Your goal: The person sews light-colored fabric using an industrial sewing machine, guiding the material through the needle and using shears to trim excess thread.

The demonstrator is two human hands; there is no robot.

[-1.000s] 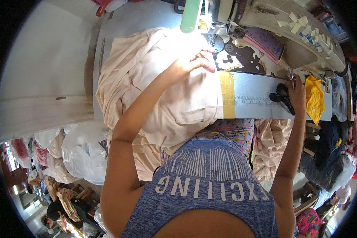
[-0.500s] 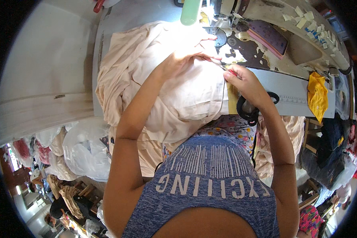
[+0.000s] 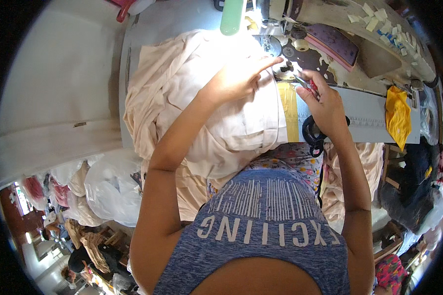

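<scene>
My left hand (image 3: pixel 234 81) rests over a heap of cream fabric (image 3: pixel 221 130). Its index finger stretches toward the sewing machine bed (image 3: pixel 317 64), while the other fingers curl partly out of sight; I make out nothing held in it. To its right, my right hand (image 3: pixel 326 105) grips small thread snips with red on the handles (image 3: pixel 312 86). Their metal blades point up and left, just beyond the fabric's right edge and apart from the cloth. Strong lamp glare washes out the cloth around my left fingers.
A green lamp-like bar (image 3: pixel 233 17) hangs above the cloth. A phone in a pink case (image 3: pixel 333 45) lies on the machine bed, near a small bobbin-like roll (image 3: pixel 301 45). Black ring-shaped handles (image 3: pixel 313 135) sit below my right wrist. A yellow cloth (image 3: pixel 397 118) drapes over the table's right end.
My right hand has moved right with the snips, away from the fabric edge. My left index finger has straightened out to the right, and the hand no longer pinches at the cloth.
</scene>
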